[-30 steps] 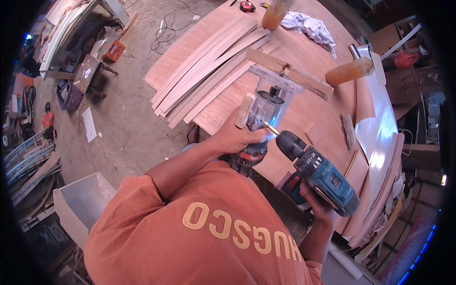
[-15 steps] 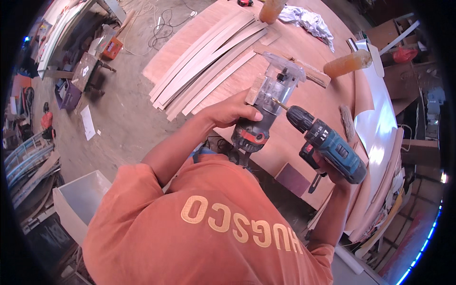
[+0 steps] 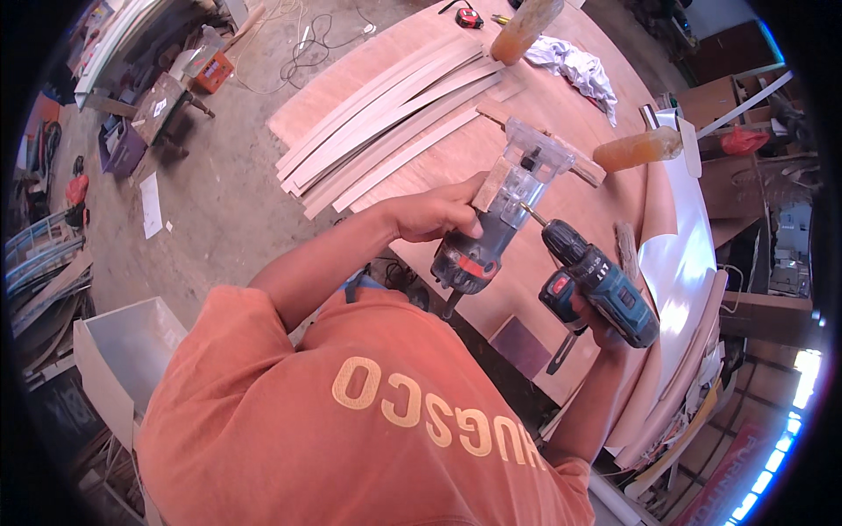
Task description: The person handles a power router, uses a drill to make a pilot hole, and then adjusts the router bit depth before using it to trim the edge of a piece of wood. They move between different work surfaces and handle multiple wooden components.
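My left hand point(image 3: 438, 213) is closed around a trim router point(image 3: 472, 256) with a dark body and a clear plastic base. A small wooden block point(image 3: 496, 182) sits against the router's clear base, beside my left fingers. In my right hand point(image 3: 600, 326) is a blue and black cordless drill point(image 3: 619, 302), gripped by its handle. The drill's bit point(image 3: 534, 213) points up and left, its tip at the side of the router's clear base; whether it touches a screw there I cannot tell.
Several thin wood strips point(image 3: 377, 118) lie on the plywood sheet point(image 3: 438, 171). Two bottles of amber liquid point(image 3: 636, 150), a white cloth point(image 3: 574, 70) and a tape measure point(image 3: 468, 17) are also on it. A brown square piece point(image 3: 519, 347) lies near its close edge. Left stands an open box point(image 3: 132, 351).
The router in my left hand has shifted slightly right and tilted more. The drill has moved slightly left, its bit still close to the router's base. My view has turned a little.
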Available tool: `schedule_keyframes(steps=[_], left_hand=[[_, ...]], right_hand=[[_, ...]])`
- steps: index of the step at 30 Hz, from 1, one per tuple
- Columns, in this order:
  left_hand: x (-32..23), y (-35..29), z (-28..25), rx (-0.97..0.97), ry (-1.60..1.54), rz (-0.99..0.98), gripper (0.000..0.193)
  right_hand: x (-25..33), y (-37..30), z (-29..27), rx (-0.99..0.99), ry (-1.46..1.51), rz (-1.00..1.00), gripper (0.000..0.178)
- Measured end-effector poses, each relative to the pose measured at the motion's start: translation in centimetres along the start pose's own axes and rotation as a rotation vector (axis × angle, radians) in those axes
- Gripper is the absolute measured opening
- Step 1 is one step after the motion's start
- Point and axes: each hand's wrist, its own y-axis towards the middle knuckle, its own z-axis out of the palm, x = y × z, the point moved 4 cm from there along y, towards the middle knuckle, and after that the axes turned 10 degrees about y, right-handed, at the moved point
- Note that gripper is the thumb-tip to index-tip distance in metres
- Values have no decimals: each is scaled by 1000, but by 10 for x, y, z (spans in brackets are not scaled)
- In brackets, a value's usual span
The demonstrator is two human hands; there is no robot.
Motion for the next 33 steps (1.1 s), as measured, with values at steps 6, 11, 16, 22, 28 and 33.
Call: schedule_keyframes(steps=[6,11,16,22,28,33], left_hand=[[-2,6,7,-197,320,39,96],[-2,7,12,-314,321,26,60],[-5,6,12,-308,333,16,52],[0,7,8,-260,333,-37,76],[-3,6,13,-281,333,-48,72],[-2,6,12,-303,302,-42,64]], right_hand=[[10,4,10,-8,-174,-82,27],[34,17,25,19,-126,-23,20],[42,21,26,54,-82,84,20],[51,29,24,64,-225,-3,21],[79,38,31,124,-423,-11,28],[82,42,30,170,-386,-57,33]])
